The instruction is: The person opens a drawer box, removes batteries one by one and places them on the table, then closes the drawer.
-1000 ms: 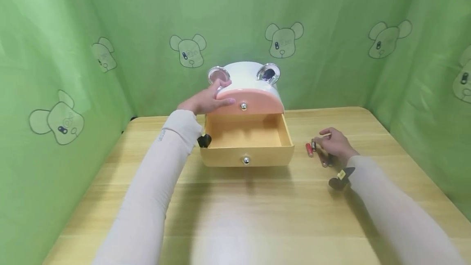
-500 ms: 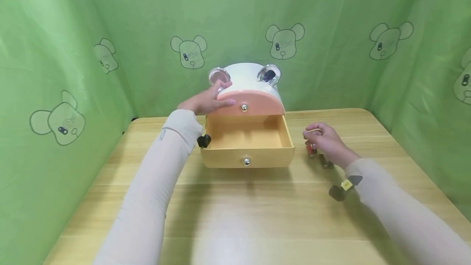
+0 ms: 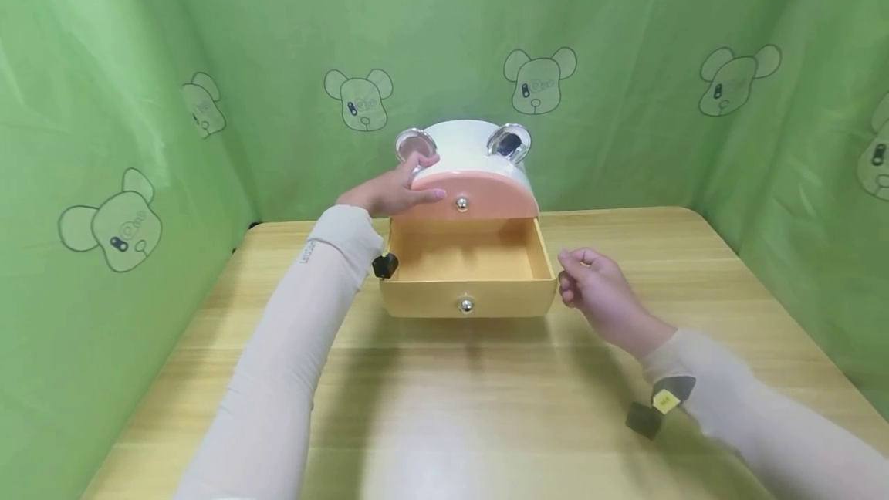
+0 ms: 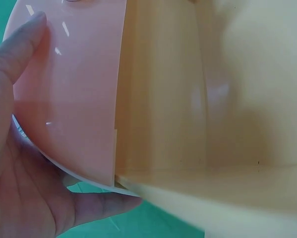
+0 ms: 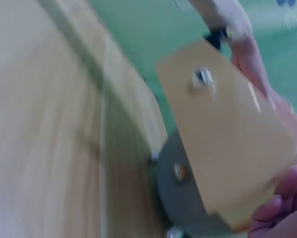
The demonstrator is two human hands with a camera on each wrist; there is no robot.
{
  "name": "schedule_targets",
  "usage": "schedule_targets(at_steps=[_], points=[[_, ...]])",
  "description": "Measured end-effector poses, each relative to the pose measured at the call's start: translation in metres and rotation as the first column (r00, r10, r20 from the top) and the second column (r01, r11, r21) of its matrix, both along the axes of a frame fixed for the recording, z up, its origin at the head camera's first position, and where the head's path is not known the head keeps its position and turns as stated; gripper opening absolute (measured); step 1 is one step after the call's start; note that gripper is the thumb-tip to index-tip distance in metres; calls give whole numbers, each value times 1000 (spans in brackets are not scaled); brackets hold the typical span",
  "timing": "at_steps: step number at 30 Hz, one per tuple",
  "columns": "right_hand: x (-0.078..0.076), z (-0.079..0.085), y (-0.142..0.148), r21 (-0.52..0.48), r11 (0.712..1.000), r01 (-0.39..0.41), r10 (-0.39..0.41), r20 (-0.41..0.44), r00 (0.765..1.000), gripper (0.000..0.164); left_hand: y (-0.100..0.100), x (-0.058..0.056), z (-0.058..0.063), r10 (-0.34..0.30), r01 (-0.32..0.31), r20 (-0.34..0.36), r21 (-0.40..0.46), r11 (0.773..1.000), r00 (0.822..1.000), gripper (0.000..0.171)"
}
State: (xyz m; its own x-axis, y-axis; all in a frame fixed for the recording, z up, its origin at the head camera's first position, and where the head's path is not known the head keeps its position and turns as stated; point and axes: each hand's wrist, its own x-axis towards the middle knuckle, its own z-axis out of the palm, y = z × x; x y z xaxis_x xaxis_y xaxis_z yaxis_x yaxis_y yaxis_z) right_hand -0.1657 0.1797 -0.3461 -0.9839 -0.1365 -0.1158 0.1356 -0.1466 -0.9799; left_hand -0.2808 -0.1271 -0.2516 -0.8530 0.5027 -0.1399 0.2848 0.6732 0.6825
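Observation:
A small chest of drawers with a white rounded top and silver-rimmed ears stands at the table's back. Its pink upper drawer is closed; the yellow lower drawer is pulled out, bare inside. My left hand holds the chest's upper left side, thumb across the pink front and fingers behind the shell, as the left wrist view shows. Just beside the lower drawer's right front corner is my right hand, fingers curled and thumb near the index finger. Whether something small sits between its fingertips is hidden.
The wooden table has rounded back corners. Green curtains with bear-head prints surround it on the back and both sides. Small dark wrist devices hang at both cuffs.
My right hand has moved left and nearer from the several small batteries to the lower drawer's corner; the batteries are now out of sight. The left hand stays on the chest.

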Motion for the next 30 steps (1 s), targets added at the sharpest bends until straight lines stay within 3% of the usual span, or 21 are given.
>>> schedule_targets(at_steps=[2,7,11,14,21,30], points=[[9,4,-8,-9,1000,20,-20,-18,1000,20,1,8,8,1,-1,19,-7,1000,1000,66],[28,8,-25,-16,998,52,-54,-76,996,27,-4,-13,-11,-4,4,6,8,1000,1000,67],[39,8,-37,-10,1000,-20,19,-78,997,30,-8,-26,-23,-13,14,-19,15,1000,1000,69],[43,5,-45,10,991,-131,131,-44,990,31,-8,-29,-25,-19,20,-29,21,1000,999,70],[41,-4,-61,6,936,-353,352,56,934,27,-8,-28,-23,-11,11,-27,7,1000,1000,72],[38,-23,-87,-158,880,-447,469,145,871,23,-7,-27,-23,-11,11,-27,1,1000,1000,71]])
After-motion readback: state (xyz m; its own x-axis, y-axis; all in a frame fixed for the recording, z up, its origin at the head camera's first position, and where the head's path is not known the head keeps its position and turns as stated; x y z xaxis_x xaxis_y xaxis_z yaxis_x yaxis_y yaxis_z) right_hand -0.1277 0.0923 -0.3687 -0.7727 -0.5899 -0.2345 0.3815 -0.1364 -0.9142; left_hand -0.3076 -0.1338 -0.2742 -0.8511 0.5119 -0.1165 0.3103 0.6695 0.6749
